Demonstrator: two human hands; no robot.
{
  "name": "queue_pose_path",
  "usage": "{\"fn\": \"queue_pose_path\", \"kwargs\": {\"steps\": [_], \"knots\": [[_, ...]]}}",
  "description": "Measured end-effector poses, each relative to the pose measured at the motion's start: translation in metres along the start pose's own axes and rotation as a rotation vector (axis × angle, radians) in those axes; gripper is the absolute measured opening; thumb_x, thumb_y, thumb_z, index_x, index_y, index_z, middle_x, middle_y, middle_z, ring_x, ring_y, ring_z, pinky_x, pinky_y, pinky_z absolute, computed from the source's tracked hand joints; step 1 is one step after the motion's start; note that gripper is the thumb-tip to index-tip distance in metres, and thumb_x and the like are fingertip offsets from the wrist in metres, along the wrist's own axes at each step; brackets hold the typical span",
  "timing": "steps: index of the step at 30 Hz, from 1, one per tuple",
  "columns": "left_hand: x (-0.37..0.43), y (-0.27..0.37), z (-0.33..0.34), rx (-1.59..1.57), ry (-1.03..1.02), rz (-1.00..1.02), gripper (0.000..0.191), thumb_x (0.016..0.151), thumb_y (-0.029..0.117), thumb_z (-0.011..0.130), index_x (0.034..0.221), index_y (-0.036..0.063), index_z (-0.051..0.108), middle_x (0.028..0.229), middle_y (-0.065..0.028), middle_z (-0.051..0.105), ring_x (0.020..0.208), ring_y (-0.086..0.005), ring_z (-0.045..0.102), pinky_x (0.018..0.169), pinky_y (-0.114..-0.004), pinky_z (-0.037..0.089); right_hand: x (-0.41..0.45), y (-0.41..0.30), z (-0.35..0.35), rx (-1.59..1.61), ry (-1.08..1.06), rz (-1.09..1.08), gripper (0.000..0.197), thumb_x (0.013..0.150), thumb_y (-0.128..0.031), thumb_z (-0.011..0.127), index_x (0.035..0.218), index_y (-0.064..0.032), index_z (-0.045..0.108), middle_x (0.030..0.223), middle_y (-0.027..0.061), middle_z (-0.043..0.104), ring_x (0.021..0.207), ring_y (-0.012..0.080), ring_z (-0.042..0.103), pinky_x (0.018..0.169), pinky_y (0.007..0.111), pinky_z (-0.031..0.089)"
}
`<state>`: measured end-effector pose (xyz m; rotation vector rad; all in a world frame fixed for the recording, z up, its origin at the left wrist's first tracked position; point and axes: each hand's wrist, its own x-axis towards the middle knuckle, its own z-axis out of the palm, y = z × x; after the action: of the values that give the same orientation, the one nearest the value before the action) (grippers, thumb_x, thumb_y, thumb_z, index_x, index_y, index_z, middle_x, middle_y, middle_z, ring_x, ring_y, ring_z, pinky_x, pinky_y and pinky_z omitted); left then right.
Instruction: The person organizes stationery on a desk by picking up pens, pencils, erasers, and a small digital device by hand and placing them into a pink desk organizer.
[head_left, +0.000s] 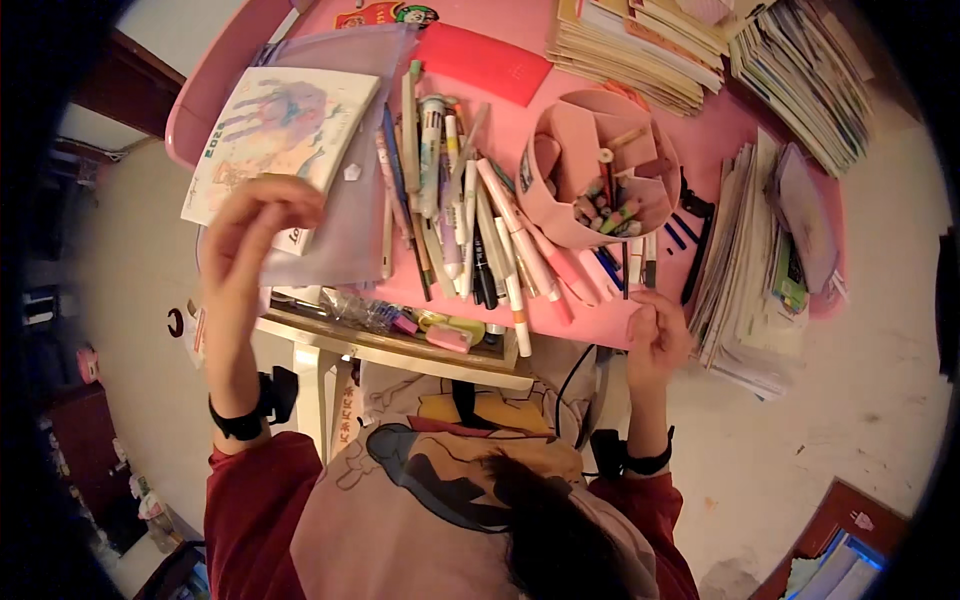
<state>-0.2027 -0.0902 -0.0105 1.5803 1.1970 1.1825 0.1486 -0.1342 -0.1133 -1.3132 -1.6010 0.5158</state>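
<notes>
My left hand (251, 236) hovers over the lower part of a white book (289, 112) with a painted handprint on its cover. Its fingers are curved and apart, and nothing shows in them. My right hand (660, 337) is at the front edge of the pink table (600, 326), with its fingers bent. A thin dark stick (625, 270) ends at its fingertips; whether they grip it is unclear. Between my hands lies a loose heap of pens and markers (472, 217). Behind the right hand stands a pink divided pen holder (551, 202) with short pencils and crayons inside.
Below the tabletop an open drawer (420, 352) holds a pink eraser-like block (448, 337) and small items. Stacks of paper and books (637, 52) stand at the back right, with another upright stack (739, 277) at the right edge. A red envelope (484, 64) lies behind the pens.
</notes>
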Motion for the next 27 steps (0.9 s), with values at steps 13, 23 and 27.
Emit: {"fn": "queue_pose_path", "kwargs": {"steps": [13, 23, 27], "knots": [[0.034, 0.008, 0.128, 0.583, -0.214, 0.193, 0.042, 0.070, 0.006, 0.058, 0.111, 0.0050, 0.047, 0.121, -0.0142, 0.040, 0.112, -0.0318, 0.040, 0.091, -0.038, 0.034, 0.007, 0.024, 0.004, 0.051, 0.022, 0.050, 0.006, 0.076, -0.005, 0.052, 0.077, -0.0028, 0.058, 0.067, 0.0093, 0.057, 0.055, 0.0197, 0.052, 0.048, 0.028, 0.039], [0.038, -0.014, 0.132, 0.613, -0.297, 0.197, 0.052, 0.063, -0.004, 0.058, 0.113, -0.0003, 0.045, 0.124, -0.0175, 0.038, 0.112, -0.0331, 0.040, 0.088, -0.037, 0.041, 0.011, 0.025, 0.000, 0.054, 0.006, -0.019, 0.020, 0.084, -0.013, 0.044, 0.074, 0.0022, 0.053, 0.053, 0.0039, 0.048, 0.043, 0.0082, 0.042, 0.042, 0.019, 0.032], [0.038, -0.011, 0.130, 0.637, -0.368, 0.241, 0.051, 0.063, 0.002, 0.060, 0.112, 0.0012, 0.047, 0.123, -0.0164, 0.040, 0.109, -0.0362, 0.042, 0.086, -0.039, 0.042, 0.018, 0.030, 0.004, -0.027, 0.051, -0.169, 0.025, 0.084, -0.016, 0.043, 0.072, 0.0036, 0.052, 0.054, 0.0085, 0.051, 0.045, 0.0125, 0.046, 0.042, 0.021, 0.035]]}}
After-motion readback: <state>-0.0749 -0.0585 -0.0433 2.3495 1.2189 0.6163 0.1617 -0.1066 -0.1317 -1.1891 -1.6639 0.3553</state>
